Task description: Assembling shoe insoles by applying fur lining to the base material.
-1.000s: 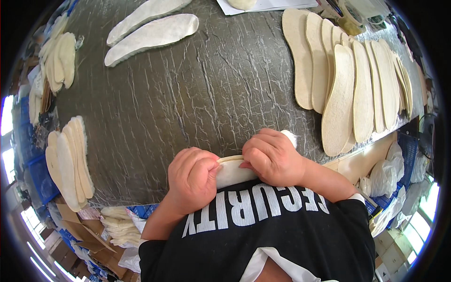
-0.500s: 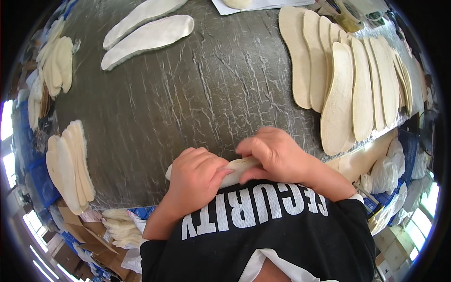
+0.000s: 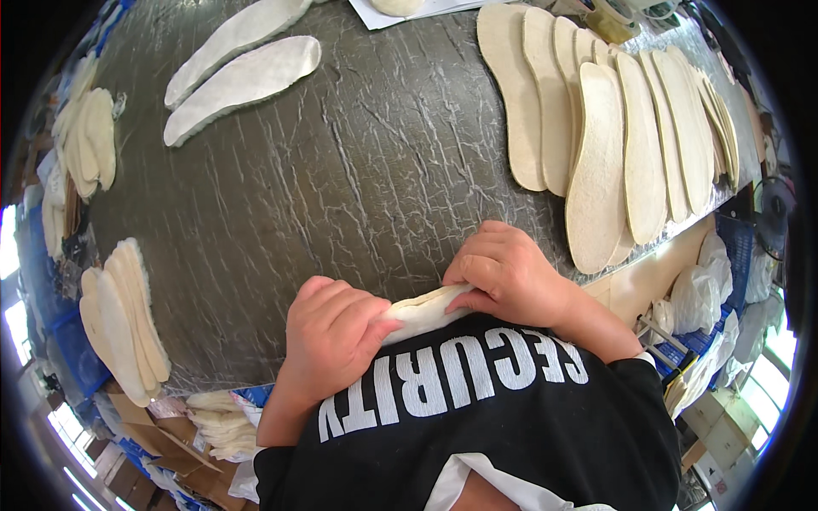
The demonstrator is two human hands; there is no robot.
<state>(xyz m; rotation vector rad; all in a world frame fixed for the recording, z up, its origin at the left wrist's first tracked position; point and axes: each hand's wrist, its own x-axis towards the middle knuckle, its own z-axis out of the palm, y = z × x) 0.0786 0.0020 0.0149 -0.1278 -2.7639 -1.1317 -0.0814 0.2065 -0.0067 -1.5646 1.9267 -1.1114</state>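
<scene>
Between my two hands, close to my body at the table's near edge, is a cream insole (image 3: 423, 312) with a fluffy white side, seen nearly edge-on. My left hand (image 3: 335, 331) grips its left end, thumb on the near side and fingers wrapped over the far side. At the other end, my right hand (image 3: 506, 273) pinches it between thumb and curled fingers. A narrow gap or fold shows along its upper edge. Both ends of the insole are hidden by my hands.
Overlapping beige insoles (image 3: 598, 170) are fanned out on the right of the dark, creased table (image 3: 341, 196). Two white fleecy insoles (image 3: 243, 85) lie at the far left. More insoles (image 3: 128, 315) sit on the left edge. Paper (image 3: 417, 15) and a tape roll (image 3: 612, 21) are at the back.
My right hand has shifted slightly right and its fingers have closed on the insole's end. My left hand has moved a little left and down, exposing more of the insole. The view has shifted slightly.
</scene>
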